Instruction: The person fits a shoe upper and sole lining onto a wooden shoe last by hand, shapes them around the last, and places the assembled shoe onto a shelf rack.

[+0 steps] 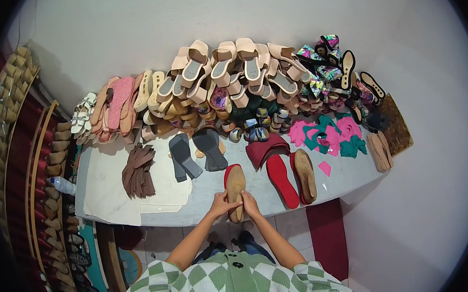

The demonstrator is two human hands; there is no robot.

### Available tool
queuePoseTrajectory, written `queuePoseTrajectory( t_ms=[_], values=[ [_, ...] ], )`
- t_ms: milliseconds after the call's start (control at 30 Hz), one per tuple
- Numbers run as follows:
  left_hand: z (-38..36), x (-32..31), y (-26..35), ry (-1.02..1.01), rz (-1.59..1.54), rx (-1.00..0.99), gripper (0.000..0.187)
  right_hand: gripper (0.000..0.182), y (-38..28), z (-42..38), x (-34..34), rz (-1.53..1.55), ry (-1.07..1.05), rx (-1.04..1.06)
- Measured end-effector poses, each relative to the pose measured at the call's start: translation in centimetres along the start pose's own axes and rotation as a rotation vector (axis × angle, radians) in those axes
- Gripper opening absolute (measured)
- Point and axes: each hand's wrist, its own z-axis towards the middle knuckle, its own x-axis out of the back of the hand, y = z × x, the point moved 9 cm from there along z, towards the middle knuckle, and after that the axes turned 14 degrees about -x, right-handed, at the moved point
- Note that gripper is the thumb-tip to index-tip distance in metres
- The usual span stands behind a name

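Note:
My left hand (220,204) grips the left side of a tan shoe last (236,182) with red material along its upper left edge. On the last's right side my right hand (249,205) is closed around it, near the table's front edge. The last's wide end points away from me. To the right lie a red sole (282,182) and a second tan last (304,174) with red along its edge. Dark red material (265,149) sits just behind them. What lies under my fingers is hidden.
Beige heeled sandals (247,61) are piled along the back of the table (214,203). Grey soles (182,153) and brown strips (138,172) lie left, pink and green scraps (328,134) right. A rack of lasts (56,156) and a bottle (63,185) stand at far left.

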Motion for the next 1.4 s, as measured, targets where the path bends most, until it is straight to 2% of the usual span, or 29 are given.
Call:
queuePoseTrajectory(
  t_ms=[67,167,267,467,667,767,867,967,1067,1167,1267,1400],
  values=[
    [0.3,0.3,-2.2,0.078,0.161,-0.117,0.06,0.049,0.6,1.0,0.2,0.004,0.024,0.045],
    [0.1,-0.1,-2.7,0.07,-0.078,-0.03,0.064,0.05,-0.8,-0.3,-0.5,0.018,-0.063,0.044],
    [-0.1,-0.1,-1.7,0.077,-0.217,-0.05,0.073,0.054,-1.0,-0.3,-0.4,-0.071,-0.031,0.055],
    [-0.4,-0.2,-0.6,0.032,-0.29,0.009,0.091,0.056,-0.7,0.0,0.0,-0.203,-0.054,-0.025],
    [-1.0,-0.1,0.6,0.042,-0.335,0.079,0.098,0.054,-2.5,-1.8,-0.5,-0.15,-0.122,-0.029],
    [-0.8,-0.1,-0.5,0.039,-0.212,0.05,0.1,0.054,-2.0,-1.3,-0.5,-0.165,-0.147,-0.025],
    [-0.8,0.0,-0.8,0.048,-0.203,0.043,0.1,0.056,-1.4,-1.0,-0.5,-0.21,-0.198,-0.146],
    [-0.5,-0.2,-2.0,0.06,-0.165,0.012,0.099,0.059,-1.5,-1.4,-0.6,-0.115,-0.259,-0.153],
    [-0.6,-0.1,-1.5,0.092,-0.187,0.031,0.088,0.06,-1.3,-1.1,-0.7,-0.082,-0.284,-0.145],
    [-0.4,-0.1,-2.3,0.089,-0.121,0.01,0.089,0.06,-1.4,-1.4,-0.5,-0.1,-0.312,-0.207],
    [0.2,-0.9,-3.6,0.011,-0.189,0.0,0.087,0.062,-1.4,-1.2,-0.5,-0.137,-0.342,-0.219],
    [-0.3,-0.3,-2.4,0.12,-0.148,-0.016,0.083,0.062,-1.3,-1.4,-0.4,-0.119,-0.362,-0.222]
  ],
)
